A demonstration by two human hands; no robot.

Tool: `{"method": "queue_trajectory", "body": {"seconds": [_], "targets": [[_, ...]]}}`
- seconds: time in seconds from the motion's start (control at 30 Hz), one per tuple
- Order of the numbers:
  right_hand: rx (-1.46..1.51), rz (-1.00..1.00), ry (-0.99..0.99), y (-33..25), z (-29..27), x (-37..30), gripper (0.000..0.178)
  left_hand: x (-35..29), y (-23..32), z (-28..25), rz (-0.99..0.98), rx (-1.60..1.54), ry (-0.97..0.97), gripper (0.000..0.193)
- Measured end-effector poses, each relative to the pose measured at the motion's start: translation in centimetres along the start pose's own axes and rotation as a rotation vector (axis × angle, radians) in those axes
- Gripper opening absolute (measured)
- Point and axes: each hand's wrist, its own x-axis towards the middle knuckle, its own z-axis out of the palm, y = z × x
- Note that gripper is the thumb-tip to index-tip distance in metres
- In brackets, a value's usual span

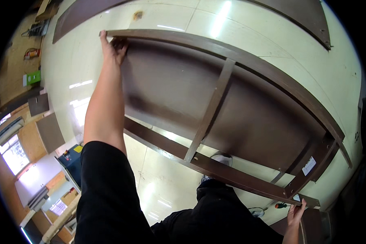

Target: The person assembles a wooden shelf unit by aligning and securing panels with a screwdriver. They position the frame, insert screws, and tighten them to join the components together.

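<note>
Over pale floor [158,175] | brown wooden frame [210,108] | my left hand [114,51]: fingers gripping its far-left end | right hand [297,212]: fingers gripping near-right corner | I'd support both ends evenly, avoiding twist.

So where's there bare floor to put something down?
Bare floor lies between the frame and the two panels up top, and left of the left forearm. It's crowded by the right hand: frame, tool, shoe.
</note>
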Motion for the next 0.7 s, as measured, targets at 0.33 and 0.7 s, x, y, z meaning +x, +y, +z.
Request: {"method": "queue_trajectory", "body": {"seconds": [0.33, 0.7], "targets": [[0.011, -0.023, -0.042, -0.4, -0.9, 0.0, 0.034, 1.8, -1.0, -0.6, 0.067, -0.166, 0.047, 0.077], [-0.036, -0.018, -0.097, -0.6, -1.6, 0.7, 0.033, -0.3, 0.0, -0.7, 0.033, -0.096, -0.006, 0.096]]}}
